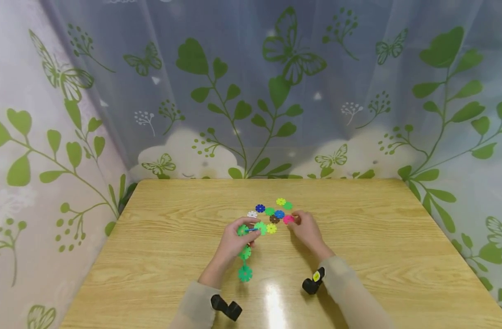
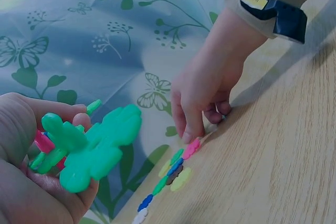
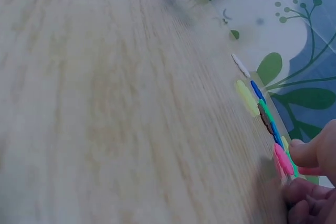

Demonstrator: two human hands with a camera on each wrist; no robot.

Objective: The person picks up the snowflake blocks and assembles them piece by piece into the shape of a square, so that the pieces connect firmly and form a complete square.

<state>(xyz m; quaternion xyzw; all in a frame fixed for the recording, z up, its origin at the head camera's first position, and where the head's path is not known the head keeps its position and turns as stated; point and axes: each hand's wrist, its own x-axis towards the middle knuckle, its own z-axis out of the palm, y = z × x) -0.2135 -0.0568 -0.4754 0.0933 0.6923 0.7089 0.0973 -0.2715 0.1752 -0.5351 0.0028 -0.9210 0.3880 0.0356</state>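
Apparently to steady it, the left hand (image 1: 233, 238) grips a mostly green chain of plastic flower discs (image 1: 245, 273) above the wooden surface (image 1: 160, 256), while the right hand (image 1: 309, 231) pinches a pink plastic flower disc (image 1: 288, 220) farther right.

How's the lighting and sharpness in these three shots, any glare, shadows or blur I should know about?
Head view: a bright white glare streak on the table, near the picture's bottom edge; left wrist view: a soft shadow on the table beside the right hand; right wrist view: wood grain looks blurred, with a dark shadow near the pink piece.
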